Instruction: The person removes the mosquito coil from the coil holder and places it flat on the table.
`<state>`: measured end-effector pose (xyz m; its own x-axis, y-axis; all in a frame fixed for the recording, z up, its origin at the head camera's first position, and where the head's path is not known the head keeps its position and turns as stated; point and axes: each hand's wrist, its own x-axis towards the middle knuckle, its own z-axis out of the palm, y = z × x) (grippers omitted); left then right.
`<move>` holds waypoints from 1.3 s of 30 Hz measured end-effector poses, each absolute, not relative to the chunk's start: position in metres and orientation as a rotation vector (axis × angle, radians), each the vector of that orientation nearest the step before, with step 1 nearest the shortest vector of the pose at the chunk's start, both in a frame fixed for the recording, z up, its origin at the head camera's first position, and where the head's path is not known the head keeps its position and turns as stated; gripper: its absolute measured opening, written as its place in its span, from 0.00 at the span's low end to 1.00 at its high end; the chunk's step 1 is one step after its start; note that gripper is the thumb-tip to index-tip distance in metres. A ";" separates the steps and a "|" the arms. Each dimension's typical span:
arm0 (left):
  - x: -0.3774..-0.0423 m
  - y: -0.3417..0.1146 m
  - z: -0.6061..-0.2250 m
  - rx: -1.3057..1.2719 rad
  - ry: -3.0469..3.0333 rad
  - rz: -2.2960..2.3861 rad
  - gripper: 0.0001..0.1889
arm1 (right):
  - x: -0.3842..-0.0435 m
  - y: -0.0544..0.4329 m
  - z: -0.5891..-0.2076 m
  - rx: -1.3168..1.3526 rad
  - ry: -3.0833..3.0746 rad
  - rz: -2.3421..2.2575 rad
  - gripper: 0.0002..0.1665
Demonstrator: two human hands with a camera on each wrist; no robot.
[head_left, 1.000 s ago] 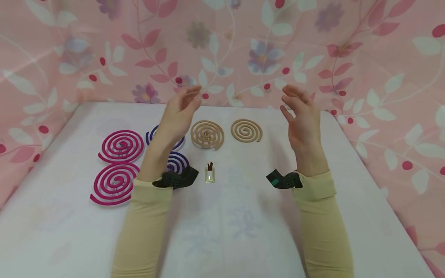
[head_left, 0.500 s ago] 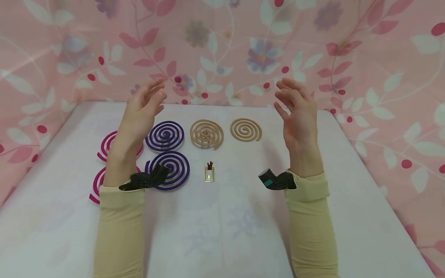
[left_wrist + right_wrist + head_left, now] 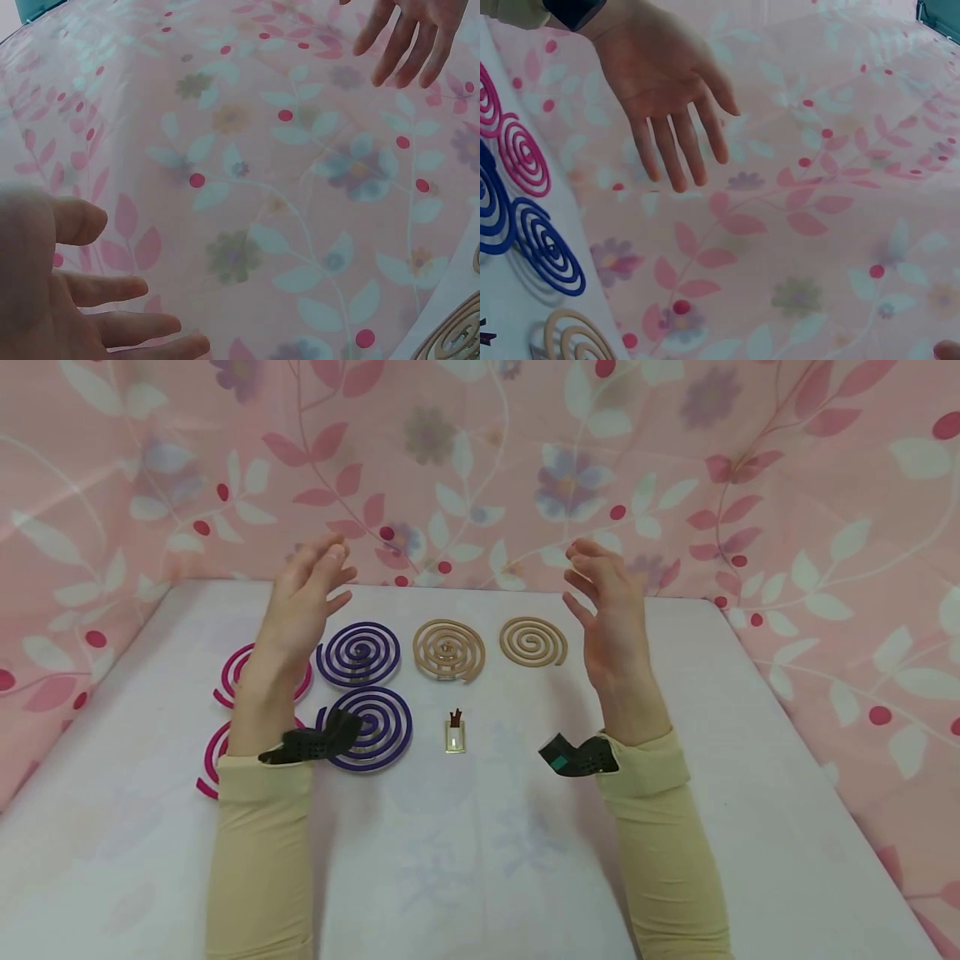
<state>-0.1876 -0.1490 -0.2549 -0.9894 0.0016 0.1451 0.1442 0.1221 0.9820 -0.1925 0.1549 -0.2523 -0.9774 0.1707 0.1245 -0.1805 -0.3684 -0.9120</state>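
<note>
My left hand (image 3: 288, 610) is raised above the left part of the table, fingers loosely bent and holding nothing. Facing it, my right hand (image 3: 617, 618) is held up on the right side, its fingers apart with nothing between them. Several spiral coils, like mosquito coils, lie on the table between and beneath the hands. Two purple-blue coils (image 3: 362, 649) are nearest the left hand; its forearm partly hides two pink coils (image 3: 526, 154). A tan coil on a stand (image 3: 448, 648) and another tan coil (image 3: 532, 641) lie between the hands.
A small gold-edged rectangular piece with reddish-brown prongs (image 3: 455, 737) lies near the table's middle. Beneath everything is a white tablecloth (image 3: 480, 860). Behind the table hangs a pink floral cloth (image 3: 480, 468). Each wrist wears a black camera (image 3: 581, 756).
My left hand has swung left, uncovering the purple-blue coils and covering part of the pink ones, then stayed there. My right hand has drifted left toward the middle. The coils have not moved.
</note>
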 end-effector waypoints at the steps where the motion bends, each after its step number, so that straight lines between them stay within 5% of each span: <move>1: -0.189 -0.149 -0.256 -0.146 -2.273 -2.009 0.30 | -0.193 0.154 -0.253 0.013 -1.635 2.436 0.14; 23: -0.216 -0.147 -0.291 -0.087 -2.345 -2.158 0.33 | -0.213 0.133 -0.287 -0.055 -1.842 2.429 0.11; 39: -0.235 -0.143 -0.326 -0.131 -2.524 -2.200 0.36 | -0.224 0.114 -0.315 -0.235 -1.931 2.526 0.18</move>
